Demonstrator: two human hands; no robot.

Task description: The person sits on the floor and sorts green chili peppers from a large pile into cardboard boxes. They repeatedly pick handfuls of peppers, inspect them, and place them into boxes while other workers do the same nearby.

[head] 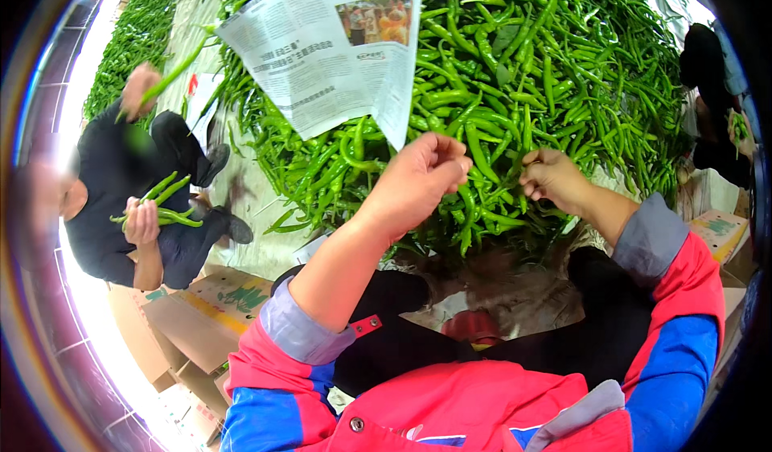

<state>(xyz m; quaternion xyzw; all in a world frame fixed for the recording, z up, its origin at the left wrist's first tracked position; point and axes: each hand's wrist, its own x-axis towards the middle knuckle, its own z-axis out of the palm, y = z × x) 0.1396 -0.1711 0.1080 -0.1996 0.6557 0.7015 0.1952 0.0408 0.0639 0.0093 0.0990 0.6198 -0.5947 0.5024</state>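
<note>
A large heap of long green chili peppers [494, 108] lies on the ground before me. My left hand [425, 168] is over its near part, fingers curled with thumb against forefinger; whether anything is between them I cannot tell. To its right, my right hand [552, 177] has bent fingers at a dark, thin piece, perhaps a leaf or stem, too unclear to name. A printed newspaper sheet [338, 60] lies across the heap's upper left, one pointed corner reaching down close to my left hand.
At the left a crouching co-worker [108, 192] holds several peppers. Open cardboard boxes [199, 307] stand at the lower left, another box [721, 232] at the right. A second pepper heap [136, 36] lies at the upper left. Another person's arm and dark clothing show at the right edge.
</note>
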